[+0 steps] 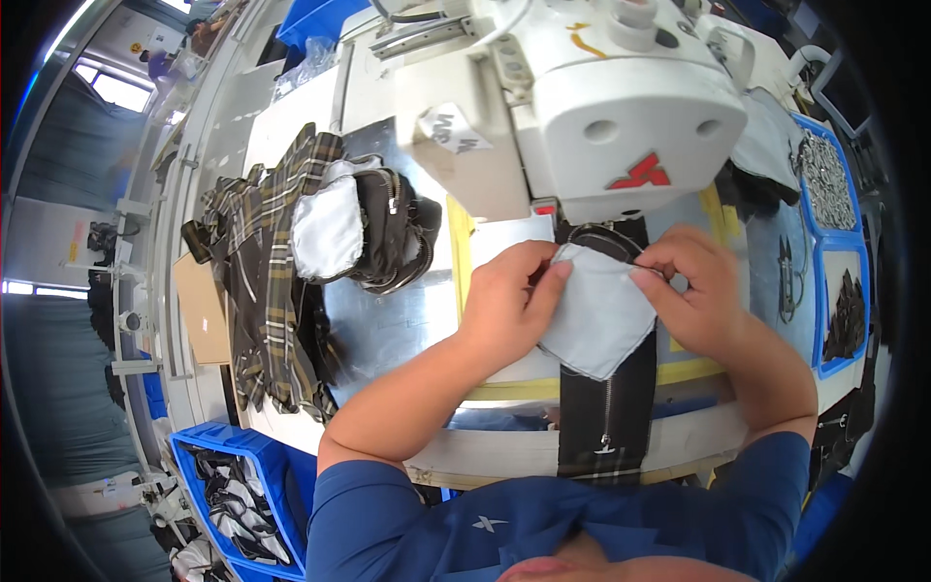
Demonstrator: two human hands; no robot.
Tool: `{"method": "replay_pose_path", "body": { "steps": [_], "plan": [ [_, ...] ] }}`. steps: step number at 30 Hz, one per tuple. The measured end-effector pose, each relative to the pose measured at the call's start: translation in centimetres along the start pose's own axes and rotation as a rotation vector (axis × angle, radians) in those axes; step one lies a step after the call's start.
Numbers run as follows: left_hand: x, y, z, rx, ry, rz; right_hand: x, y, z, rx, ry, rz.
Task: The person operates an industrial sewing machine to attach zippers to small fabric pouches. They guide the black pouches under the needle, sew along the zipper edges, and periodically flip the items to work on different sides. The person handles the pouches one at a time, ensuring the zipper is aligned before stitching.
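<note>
A light grey, roughly pentagonal pocket piece [599,315] is spread between my hands, just in front of the sewing machine head [630,116]. My left hand [514,299] pinches its upper left edge between thumb and fingers. At the upper right corner my right hand [693,291] is closed on the same piece. A dark band with a curved zipper edge [606,236] shows behind its top. Beneath it, a black fabric strip with a zipper [608,417] runs toward me and over the table's front edge. The machine's needle area is hidden.
Left of the machine lie plaid garments [281,252] and a stack of zippered pocket pieces [388,218]. At right stand blue bins of metal zipper pulls [827,179] and dark pieces [844,315], beside thread snips [786,276]. A blue crate [179,446] sits lower left.
</note>
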State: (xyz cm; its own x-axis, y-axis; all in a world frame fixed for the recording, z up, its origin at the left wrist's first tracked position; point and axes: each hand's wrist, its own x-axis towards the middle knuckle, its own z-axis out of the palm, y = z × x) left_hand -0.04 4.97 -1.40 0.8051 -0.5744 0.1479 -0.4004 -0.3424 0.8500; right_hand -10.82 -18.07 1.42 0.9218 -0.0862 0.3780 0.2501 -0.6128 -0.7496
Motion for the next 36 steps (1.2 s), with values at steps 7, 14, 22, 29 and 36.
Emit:
{"method": "replay_pose_path", "body": {
  "steps": [7,14,22,29,36],
  "plan": [
    [-0.1,-0.5,-0.3,0.003,0.039,0.001,0.7,-0.1,-0.8,0.079,-0.180,0.245],
    [-0.6,-0.4,-0.4,-0.436,-0.083,-0.204,0.4,1.1,-0.4,-0.001,-0.098,0.058],
    [-1.7,-0.8,0.0,-0.159,-0.065,0.078,0.2,1.7,0.3,-0.190,0.093,-0.462],
    [-2.3,0.3,-1.4,0.153,0.014,0.492,0.1,1.6,-0.7,-0.214,0.146,-0.748],
    [-2.3,1.2,-2.5,0.216,0.055,0.730,-0.3,0.5,-0.1,-0.060,0.140,-0.804]
  ]
}}
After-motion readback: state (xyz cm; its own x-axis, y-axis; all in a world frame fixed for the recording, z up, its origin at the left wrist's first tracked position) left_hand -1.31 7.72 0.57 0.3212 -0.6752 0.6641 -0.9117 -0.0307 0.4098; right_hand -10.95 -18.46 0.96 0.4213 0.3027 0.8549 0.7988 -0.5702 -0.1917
